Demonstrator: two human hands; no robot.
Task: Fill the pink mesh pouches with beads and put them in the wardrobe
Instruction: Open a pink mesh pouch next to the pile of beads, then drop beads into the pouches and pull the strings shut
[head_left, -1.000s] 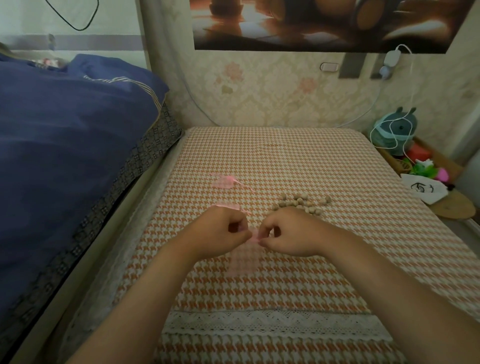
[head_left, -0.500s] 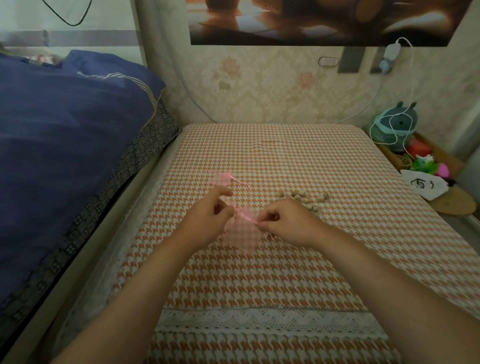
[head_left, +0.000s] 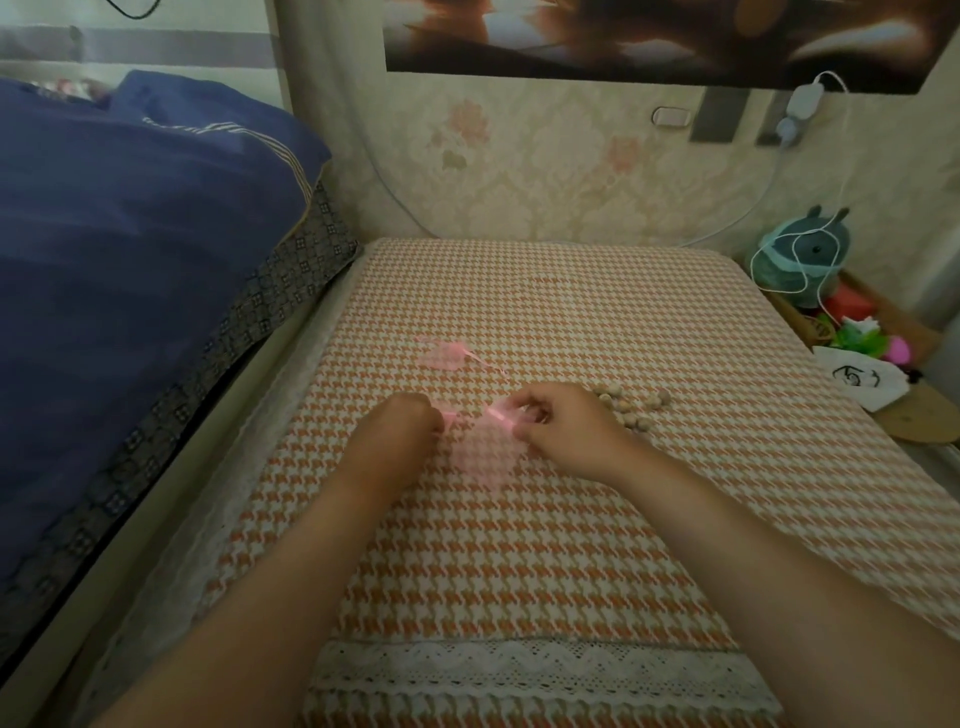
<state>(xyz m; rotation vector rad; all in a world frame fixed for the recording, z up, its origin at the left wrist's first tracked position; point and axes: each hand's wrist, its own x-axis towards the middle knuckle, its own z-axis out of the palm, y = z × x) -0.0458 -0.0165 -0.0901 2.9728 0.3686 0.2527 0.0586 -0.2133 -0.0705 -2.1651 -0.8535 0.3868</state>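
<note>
Across the checked surface (head_left: 545, 545) at mid-frame, we judge the task barely begun: our left hand (head_left: 400, 434) and right hand (head_left: 569, 434) each pinch the mouth of a pink mesh pouch (head_left: 485, 454), apparently empty; a second pouch (head_left: 444, 356) lies flat above it, beads (head_left: 631, 408) loose at right. Fingertip grip is blurred; no wardrobe shows.
</note>
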